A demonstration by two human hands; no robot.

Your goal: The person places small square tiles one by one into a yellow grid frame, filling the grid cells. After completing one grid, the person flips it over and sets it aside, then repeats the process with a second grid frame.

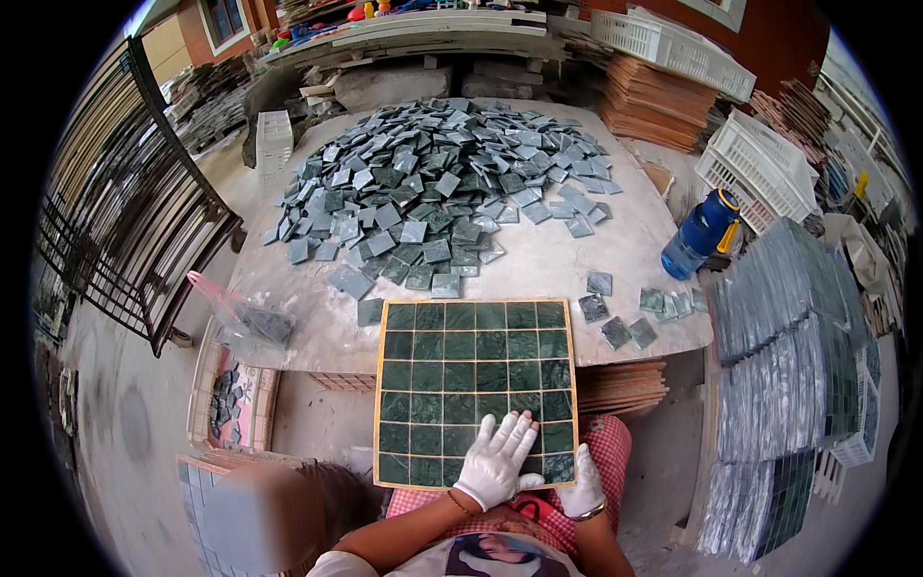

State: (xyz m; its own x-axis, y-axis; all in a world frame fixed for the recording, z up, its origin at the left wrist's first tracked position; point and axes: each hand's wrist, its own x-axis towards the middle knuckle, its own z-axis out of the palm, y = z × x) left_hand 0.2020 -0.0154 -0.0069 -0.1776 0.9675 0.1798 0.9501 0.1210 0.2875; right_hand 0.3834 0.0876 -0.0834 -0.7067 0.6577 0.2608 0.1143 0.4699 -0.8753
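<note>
A square wooden-rimmed tray filled with rows of dark green stone tiles leans tilted over my lap, its far edge against the table. My left hand, in a white glove with bare fingertips, lies with fingers spread on the tiles near the lower right. My right hand, also gloved, is closed on the tray's lower right edge; part of its fingers is hidden. Beyond the tray a large heap of loose green tiles covers the table. Several loose tiles lie to the right of the tray.
A blue bottle stands at the table's right edge. Stacks of plastic-wrapped tile sheets rise on the right. At left are a plastic bag, a box of tile pieces and a black metal rack. A person is close at lower left.
</note>
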